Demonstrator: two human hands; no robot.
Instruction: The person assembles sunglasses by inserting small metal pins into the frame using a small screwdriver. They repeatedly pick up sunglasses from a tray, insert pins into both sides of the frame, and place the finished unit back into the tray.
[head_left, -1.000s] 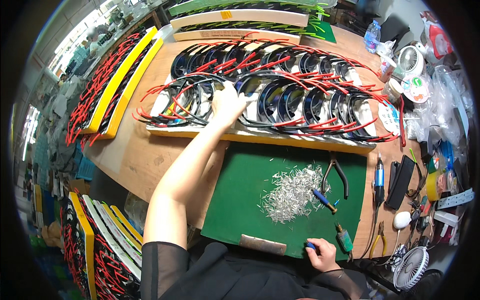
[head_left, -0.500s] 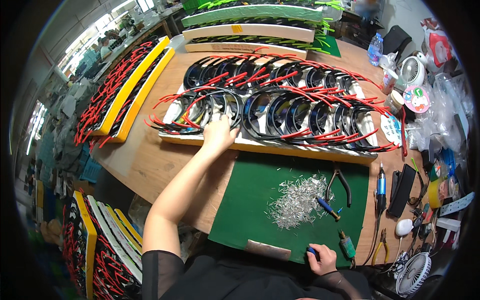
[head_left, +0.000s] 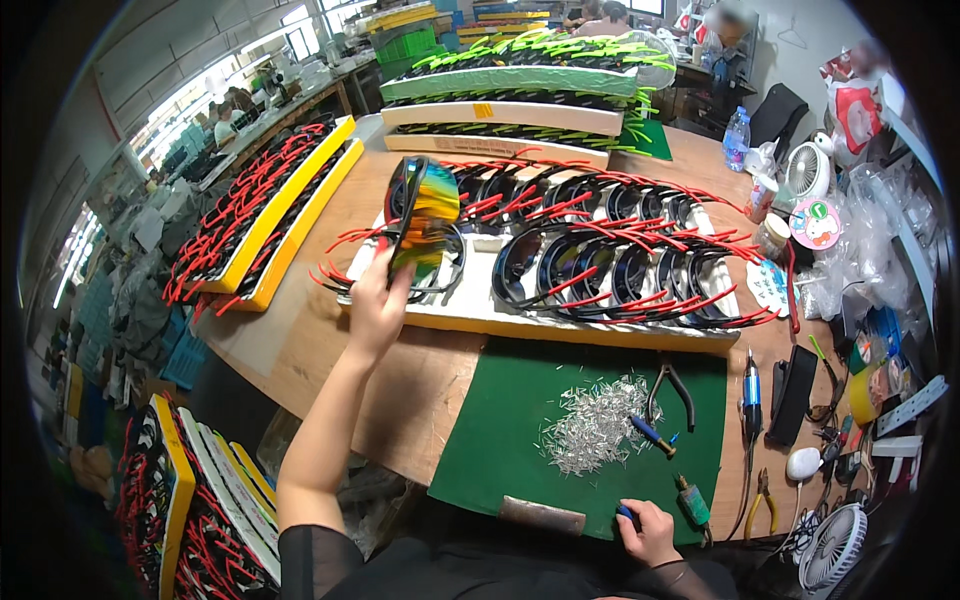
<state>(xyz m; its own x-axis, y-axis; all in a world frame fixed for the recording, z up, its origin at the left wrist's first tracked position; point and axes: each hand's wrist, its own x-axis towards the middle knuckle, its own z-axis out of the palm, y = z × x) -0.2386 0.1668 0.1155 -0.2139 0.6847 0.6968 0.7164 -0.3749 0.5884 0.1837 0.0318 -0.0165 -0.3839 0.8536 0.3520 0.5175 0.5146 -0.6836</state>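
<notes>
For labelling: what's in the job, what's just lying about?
Likely job:
- black eyewear with rainbow lens, in left hand
- small blue object, in right hand
- white foam tray of eyewear

Likely lying about:
- clear plastic bottle
- white round fan, lower right

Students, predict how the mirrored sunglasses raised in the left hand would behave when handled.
The mirrored sunglasses would probably feel stiff: held by the left hand at their lower end, they stand up without visible sagging. They are likely light for their size, as the frame looks slim. The lens may be slippery, given its glossy, reflective face.
</notes>
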